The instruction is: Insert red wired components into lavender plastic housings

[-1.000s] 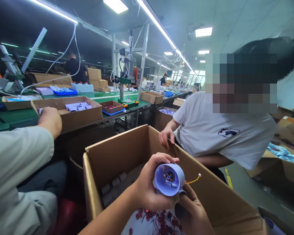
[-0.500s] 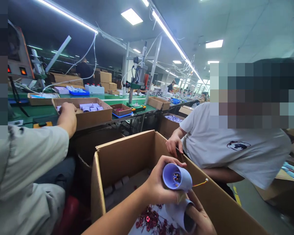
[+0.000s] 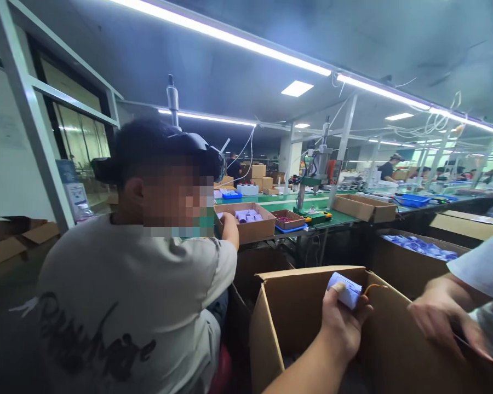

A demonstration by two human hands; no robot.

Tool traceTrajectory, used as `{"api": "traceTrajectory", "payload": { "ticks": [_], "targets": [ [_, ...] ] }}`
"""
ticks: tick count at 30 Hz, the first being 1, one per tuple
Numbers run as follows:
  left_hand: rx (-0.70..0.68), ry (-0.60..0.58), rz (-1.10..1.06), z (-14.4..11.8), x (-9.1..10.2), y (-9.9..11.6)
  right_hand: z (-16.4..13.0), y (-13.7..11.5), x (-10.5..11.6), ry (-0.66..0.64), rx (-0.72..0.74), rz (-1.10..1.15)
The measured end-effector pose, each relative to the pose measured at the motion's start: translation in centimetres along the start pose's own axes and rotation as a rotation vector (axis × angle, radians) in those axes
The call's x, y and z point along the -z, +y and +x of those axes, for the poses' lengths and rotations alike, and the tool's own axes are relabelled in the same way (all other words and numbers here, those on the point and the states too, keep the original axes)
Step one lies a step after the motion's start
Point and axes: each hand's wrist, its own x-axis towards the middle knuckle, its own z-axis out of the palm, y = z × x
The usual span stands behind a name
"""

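My left hand (image 3: pixel 345 323) is closed around a lavender plastic cylinder (image 3: pixel 345 290) and holds it up over a large open cardboard box (image 3: pixel 308 295). A thin orange wire (image 3: pixel 373 287) sticks out from the cylinder's right end. The cylinder's open inside faces away from me. My right hand is out of view. What lies in the bottom of the box is mostly hidden by my forearm and the box wall.
To the left sits a person in a grey shirt (image 3: pixel 148 295), one arm in a carton (image 3: pixel 254 230) of lavender cylinders on the green bench. Another person's hands (image 3: pixel 447 317) are by the big box's right side. A press (image 3: pixel 314 169) stands on the bench.
My view has swung left, bringing the seated person fully in. The cylinder in my left hand has turned its open end away. My right hand and its cylinder have left view.
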Motion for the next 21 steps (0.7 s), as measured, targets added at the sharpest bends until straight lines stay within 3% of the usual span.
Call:
{"api": "traceTrajectory", "payload": {
  "ticks": [3,6,11,14,17,21],
  "targets": [
    [0.0,0.056,-0.039,0.1,0.2,0.4,6.7,-4.3,1.4,-0.09,-0.076,-0.095],
    [0.003,0.058,-0.03,0.2,0.5,0.3,9.6,-5.7,2.5,-0.083,-0.053,-0.055],
    [0.016,0.058,-0.004,0.4,0.7,0.1,8.4,-4.6,2.5,0.002,-0.141,0.053],
    [0.033,0.06,0.001,0.4,0.6,0.2,8.2,-4.3,2.3,0.036,-0.102,0.089],
    [0.033,0.065,0.014,0.6,0.7,0.3,8.4,-4.8,2.2,0.069,-0.056,0.101],
    [0.05,0.078,0.042,0.7,1.0,0.3,7.2,-6.5,0.9,0.149,-0.145,0.106]
  ]
}}
